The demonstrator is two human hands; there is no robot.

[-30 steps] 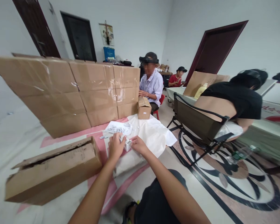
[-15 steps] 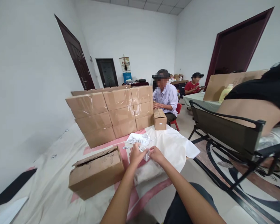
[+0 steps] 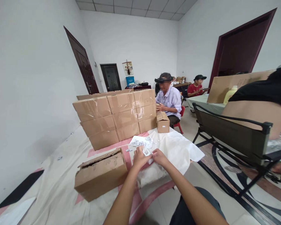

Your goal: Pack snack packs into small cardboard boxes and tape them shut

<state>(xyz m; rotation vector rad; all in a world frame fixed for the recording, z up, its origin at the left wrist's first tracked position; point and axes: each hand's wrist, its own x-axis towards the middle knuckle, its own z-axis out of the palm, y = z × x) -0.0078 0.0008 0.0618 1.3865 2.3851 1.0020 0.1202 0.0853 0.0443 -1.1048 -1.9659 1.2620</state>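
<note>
Between my two hands is a small white box [image 3: 150, 160], with a white piece [image 3: 146, 152] at its top. My left hand [image 3: 140, 157] is closed on the white piece from the left side. On the right, my right hand [image 3: 159, 157] has its fingers pinched together at the box's edge; what lies between its fingertips is too small to make out. Just beyond my hands, a white sheet [image 3: 133, 142] bears many small silvery-white bits. An open-seamed brown carton [image 3: 103, 178] lies to the left of my left forearm.
Stacked taped cartons [image 3: 125, 117] stand along the table's far side, with a smaller carton [image 3: 163, 125] at their right end. A person in a light shirt [image 3: 172, 100] sits behind it. A dark folding chair [image 3: 231, 134] stands at right.
The whole view has shifted slightly, so the scene sits lower and further right. The white piece in my left hand now shows more clearly above the box. Both hands stay close together.
</note>
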